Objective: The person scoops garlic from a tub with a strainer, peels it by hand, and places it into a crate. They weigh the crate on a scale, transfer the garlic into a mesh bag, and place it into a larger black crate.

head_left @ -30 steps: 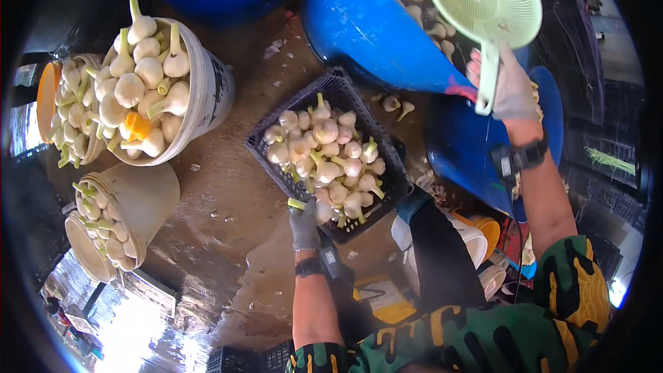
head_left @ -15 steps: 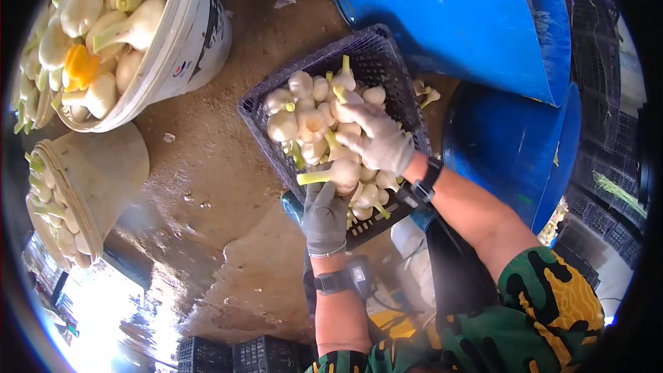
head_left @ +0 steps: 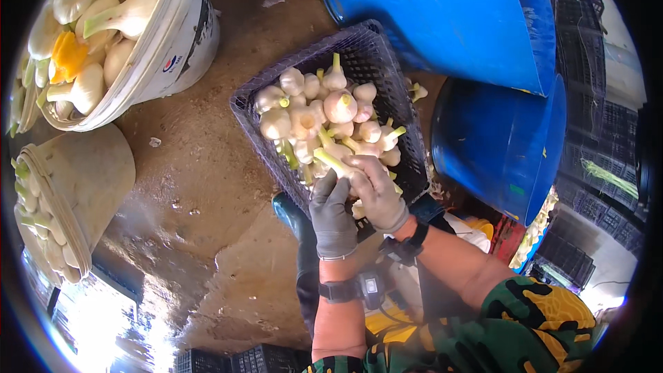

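Note:
A dark purple mesh crate (head_left: 252, 114) holds a heap of garlic bulbs (head_left: 340, 106), some with short green stems. At its near side both my gloved hands are together on one garlic bulb (head_left: 334, 161), whose pale green stem points up and left. My left hand (head_left: 333, 217) has its thumb and fingers closed at the bulb's lower left. My right hand (head_left: 378, 193) wraps round its right side, fingers bent over it. Most of that bulb is hidden behind the gloves. Wrist straps sit on both forearms.
Two white buckets, one upper left (head_left: 186, 41) and one lower left (head_left: 103, 173), are filled with garlic. Blue drums (head_left: 442, 14) stand at the far right, another blue drum (head_left: 490, 145) nearer. Black crates (head_left: 262, 359) lie at the bottom. The brown floor (head_left: 207, 200) looks wet.
My right hand has drawn back from the heap toward my left hand and now closes on the garlic bulb there. The bulb's stem has turned from pointing left to pointing up-left.

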A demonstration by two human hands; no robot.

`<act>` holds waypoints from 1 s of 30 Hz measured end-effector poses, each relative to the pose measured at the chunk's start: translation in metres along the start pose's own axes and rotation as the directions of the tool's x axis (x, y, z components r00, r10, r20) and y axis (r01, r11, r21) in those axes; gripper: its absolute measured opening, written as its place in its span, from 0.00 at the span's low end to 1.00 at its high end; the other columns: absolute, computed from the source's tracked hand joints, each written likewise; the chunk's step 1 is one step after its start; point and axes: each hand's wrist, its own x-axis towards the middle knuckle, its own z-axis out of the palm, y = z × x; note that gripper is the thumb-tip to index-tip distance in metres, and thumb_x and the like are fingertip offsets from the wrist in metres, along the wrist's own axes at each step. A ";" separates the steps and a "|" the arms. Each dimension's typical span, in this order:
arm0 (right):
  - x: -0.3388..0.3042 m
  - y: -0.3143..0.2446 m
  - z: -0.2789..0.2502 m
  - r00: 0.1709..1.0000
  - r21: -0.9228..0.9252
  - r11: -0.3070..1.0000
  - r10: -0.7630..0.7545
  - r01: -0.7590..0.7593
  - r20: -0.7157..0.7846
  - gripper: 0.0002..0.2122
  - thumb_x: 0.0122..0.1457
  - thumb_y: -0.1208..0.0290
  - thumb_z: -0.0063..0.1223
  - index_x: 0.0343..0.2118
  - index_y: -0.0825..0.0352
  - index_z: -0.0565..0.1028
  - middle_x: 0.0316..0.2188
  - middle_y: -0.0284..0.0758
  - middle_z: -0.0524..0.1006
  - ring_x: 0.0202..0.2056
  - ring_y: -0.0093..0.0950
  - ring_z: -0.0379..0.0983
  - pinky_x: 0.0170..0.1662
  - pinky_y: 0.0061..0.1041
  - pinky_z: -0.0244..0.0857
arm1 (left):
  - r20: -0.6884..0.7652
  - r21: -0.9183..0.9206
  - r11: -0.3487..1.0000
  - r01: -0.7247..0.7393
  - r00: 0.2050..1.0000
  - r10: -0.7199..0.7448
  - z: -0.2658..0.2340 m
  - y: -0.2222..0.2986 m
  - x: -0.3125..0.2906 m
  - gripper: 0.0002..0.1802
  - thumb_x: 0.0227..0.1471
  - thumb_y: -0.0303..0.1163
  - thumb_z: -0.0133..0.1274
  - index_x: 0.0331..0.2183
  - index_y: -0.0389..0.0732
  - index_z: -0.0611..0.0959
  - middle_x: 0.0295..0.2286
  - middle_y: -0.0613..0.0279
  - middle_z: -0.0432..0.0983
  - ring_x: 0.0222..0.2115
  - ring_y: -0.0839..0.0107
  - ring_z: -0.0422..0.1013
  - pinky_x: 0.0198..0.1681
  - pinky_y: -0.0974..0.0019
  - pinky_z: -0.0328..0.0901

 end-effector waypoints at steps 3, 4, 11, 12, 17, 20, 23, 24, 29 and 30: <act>-0.006 -0.005 0.023 0.980 -0.142 0.989 -0.056 0.029 -0.192 0.11 0.62 0.68 0.42 0.41 0.71 0.69 0.37 0.43 0.74 0.36 0.32 0.72 0.40 0.29 0.66 | 0.017 0.270 0.947 -0.172 0.985 0.174 -0.021 -0.016 0.002 0.20 0.54 0.24 0.46 0.49 0.25 0.70 0.38 0.55 0.74 0.35 0.72 0.72 0.39 0.72 0.68; -0.006 -0.004 0.027 0.966 -0.081 0.996 0.013 -0.035 -0.257 0.11 0.62 0.68 0.42 0.40 0.71 0.70 0.35 0.42 0.75 0.35 0.32 0.72 0.41 0.29 0.66 | -0.044 0.240 0.955 -0.172 0.981 0.187 -0.018 -0.017 0.000 0.20 0.54 0.24 0.46 0.49 0.25 0.70 0.38 0.54 0.74 0.34 0.72 0.72 0.38 0.72 0.68; 0.001 -0.007 0.037 0.957 0.097 0.989 0.130 -0.108 -0.259 0.12 0.62 0.67 0.39 0.34 0.71 0.73 0.31 0.38 0.76 0.33 0.28 0.72 0.39 0.25 0.65 | 0.015 0.577 0.756 -0.308 0.930 0.367 -0.012 0.002 -0.017 0.17 0.56 0.26 0.45 0.43 0.23 0.74 0.40 0.51 0.73 0.36 0.73 0.70 0.38 0.70 0.68; 0.002 -0.006 0.037 0.965 0.145 0.981 0.161 -0.132 -0.209 0.13 0.62 0.67 0.39 0.33 0.71 0.73 0.30 0.37 0.76 0.33 0.26 0.71 0.39 0.23 0.65 | 0.009 0.575 0.756 -0.312 0.927 0.376 -0.016 0.000 -0.015 0.17 0.56 0.26 0.45 0.43 0.23 0.74 0.40 0.51 0.73 0.36 0.73 0.70 0.38 0.70 0.68; 0.000 -0.014 0.018 0.990 -0.266 0.956 -0.139 0.125 -0.032 0.14 0.61 0.63 0.43 0.33 0.71 0.73 0.28 0.32 0.73 0.31 0.21 0.68 0.38 0.21 0.64 | 0.202 0.859 0.271 -0.434 0.775 0.599 -0.033 0.002 -0.017 0.14 0.48 0.20 0.47 0.39 0.31 0.79 0.38 0.47 0.75 0.37 0.60 0.74 0.39 0.65 0.69; -0.001 -0.021 0.003 0.952 0.250 0.936 0.188 -0.249 0.242 0.15 0.61 0.61 0.47 0.38 0.71 0.74 0.29 0.28 0.73 0.33 0.17 0.68 0.38 0.20 0.64 | 0.075 0.687 0.615 -0.386 0.880 0.469 -0.022 0.017 -0.024 0.13 0.52 0.22 0.46 0.40 0.30 0.78 0.38 0.52 0.75 0.35 0.68 0.73 0.39 0.70 0.68; -0.004 -0.015 -0.009 0.937 0.275 0.912 0.234 -0.303 0.258 0.15 0.61 0.62 0.48 0.37 0.72 0.74 0.29 0.28 0.74 0.32 0.16 0.68 0.36 0.18 0.65 | -0.016 0.411 0.880 -0.238 0.963 0.268 -0.019 0.012 -0.026 0.12 0.55 0.25 0.47 0.39 0.28 0.78 0.36 0.57 0.75 0.34 0.76 0.71 0.38 0.73 0.66; -0.005 -0.013 -0.009 0.922 0.366 0.853 0.296 -0.372 0.247 0.13 0.60 0.65 0.48 0.35 0.72 0.74 0.28 0.29 0.74 0.30 0.16 0.69 0.34 0.18 0.65 | 0.049 0.468 0.836 -0.288 0.953 0.300 -0.019 0.011 -0.026 0.11 0.54 0.25 0.48 0.38 0.27 0.78 0.36 0.58 0.75 0.34 0.76 0.71 0.38 0.73 0.66; -0.019 -0.008 -0.011 0.938 0.375 0.863 0.338 -0.339 0.070 0.09 0.59 0.68 0.50 0.31 0.71 0.74 0.26 0.31 0.74 0.28 0.19 0.70 0.33 0.20 0.65 | -0.039 0.067 0.997 -0.034 0.999 0.037 -0.017 -0.005 -0.017 0.11 0.52 0.25 0.51 0.38 0.28 0.77 0.34 0.60 0.75 0.33 0.75 0.70 0.37 0.72 0.66; -0.022 -0.006 -0.013 0.967 0.172 0.958 0.244 -0.229 -0.074 0.09 0.59 0.69 0.50 0.31 0.71 0.74 0.26 0.33 0.74 0.27 0.22 0.70 0.32 0.22 0.64 | -0.092 0.275 0.957 -0.097 0.988 0.126 -0.011 -0.005 -0.016 0.12 0.51 0.25 0.51 0.39 0.29 0.77 0.33 0.61 0.74 0.33 0.76 0.70 0.38 0.72 0.66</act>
